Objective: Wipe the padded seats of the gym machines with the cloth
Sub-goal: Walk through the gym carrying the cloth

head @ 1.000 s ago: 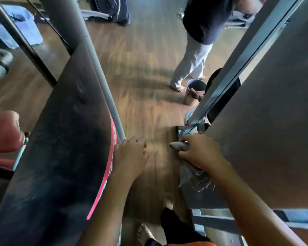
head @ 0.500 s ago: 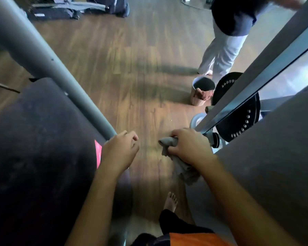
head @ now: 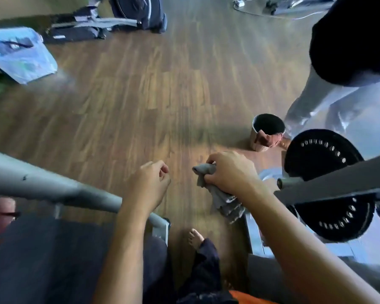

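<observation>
I've only got the one head cam feed, wide-angle, looking forward and steeply down. The left hand (head: 148, 185) and right hand (head: 230, 172) sit close under the lens, wooden floor (head: 140, 95) spreading out beyond.

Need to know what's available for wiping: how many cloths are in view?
2: a grey cloth gripped in the right hand, and a reddish-brown cloth draped over the small bucket. Others may be hidden.

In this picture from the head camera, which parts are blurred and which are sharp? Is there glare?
Head view: motion blur smears the wooden floor and the standing person's trousers; the right hand gripping the grey cloth and the weight plate are fairly sharp; pale bluish glare washes out the right edge.
</observation>
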The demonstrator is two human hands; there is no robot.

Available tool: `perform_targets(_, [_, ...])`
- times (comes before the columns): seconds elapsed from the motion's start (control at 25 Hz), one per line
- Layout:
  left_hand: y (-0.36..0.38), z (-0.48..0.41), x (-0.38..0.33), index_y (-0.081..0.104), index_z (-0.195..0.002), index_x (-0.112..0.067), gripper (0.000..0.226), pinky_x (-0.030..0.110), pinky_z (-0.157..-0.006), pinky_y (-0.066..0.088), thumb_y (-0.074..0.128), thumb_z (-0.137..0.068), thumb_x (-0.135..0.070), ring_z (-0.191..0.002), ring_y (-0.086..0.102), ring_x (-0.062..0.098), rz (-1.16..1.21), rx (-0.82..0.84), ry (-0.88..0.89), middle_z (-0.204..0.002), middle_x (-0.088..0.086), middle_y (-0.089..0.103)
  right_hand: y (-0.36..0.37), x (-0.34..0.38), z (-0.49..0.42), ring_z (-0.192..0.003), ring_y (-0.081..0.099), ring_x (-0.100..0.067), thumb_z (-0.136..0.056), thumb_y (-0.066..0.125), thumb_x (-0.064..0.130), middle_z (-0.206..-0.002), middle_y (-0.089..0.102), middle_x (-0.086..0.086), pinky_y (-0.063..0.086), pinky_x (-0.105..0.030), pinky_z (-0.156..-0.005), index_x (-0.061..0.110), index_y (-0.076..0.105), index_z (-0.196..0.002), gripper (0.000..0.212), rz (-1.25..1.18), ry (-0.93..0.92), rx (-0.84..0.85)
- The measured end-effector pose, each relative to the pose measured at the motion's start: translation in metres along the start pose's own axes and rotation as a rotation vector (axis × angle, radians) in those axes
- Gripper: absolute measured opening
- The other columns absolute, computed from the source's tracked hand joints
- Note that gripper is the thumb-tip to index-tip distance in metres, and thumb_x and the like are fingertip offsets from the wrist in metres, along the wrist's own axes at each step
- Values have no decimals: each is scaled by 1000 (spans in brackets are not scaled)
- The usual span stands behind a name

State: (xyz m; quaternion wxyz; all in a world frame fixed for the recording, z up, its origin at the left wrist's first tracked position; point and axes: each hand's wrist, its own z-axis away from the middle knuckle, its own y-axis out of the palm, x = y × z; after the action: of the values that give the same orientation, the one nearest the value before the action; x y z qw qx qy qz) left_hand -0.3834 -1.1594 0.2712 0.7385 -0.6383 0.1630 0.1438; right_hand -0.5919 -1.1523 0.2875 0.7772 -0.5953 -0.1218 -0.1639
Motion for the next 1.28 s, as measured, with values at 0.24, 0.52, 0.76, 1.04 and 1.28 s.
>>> perform_targets(0.24, [-27,-91,20,67,-87,-26,7,41,-78,55,60,-89,-28,-84,65,24,50,-50,-135,-92,-2,67,-37,41,-109,-82,57,-23,-72,71,46,-97,68,3,37,-31,-63,31,70,-98,31,110,-118,63])
perform_targets(0.52, [-61,-150,44,65,-102,-22,10,30,-76,46,58,-96,-25,-94,62,20,34,-44,-254,-103,-4,62,-49,77,-216,-88,63,-19,-73,69,51,-98,68,7,53,-36,-72,35,68,-103,33,147,-307,174])
perform_targets(0.76, [-84,-247,43,63,-91,-25,7,42,-80,55,57,-94,-25,-85,61,22,60,-129,-394,-93,-4,59,-83,102,-333,-87,62,-18,-70,69,51,-97,64,8,49,-31,-66,36,67,-98,32,214,-504,185])
perform_targets(1.04, [-114,-311,35,64,-106,-25,14,29,-84,50,54,-100,-32,-97,62,17,-7,-230,-613,-103,-5,66,-124,151,-459,-87,58,-18,-75,71,51,-96,60,6,53,-35,-71,36,68,-105,34,342,-792,233])
perform_targets(1.28, [-130,-308,83,64,-103,-29,12,39,-89,54,55,-97,-35,-97,63,16,-8,-321,-876,-100,-8,66,-98,242,-510,-85,63,-21,-75,74,52,-100,67,2,52,-33,-68,33,69,-104,35,388,-1046,328])
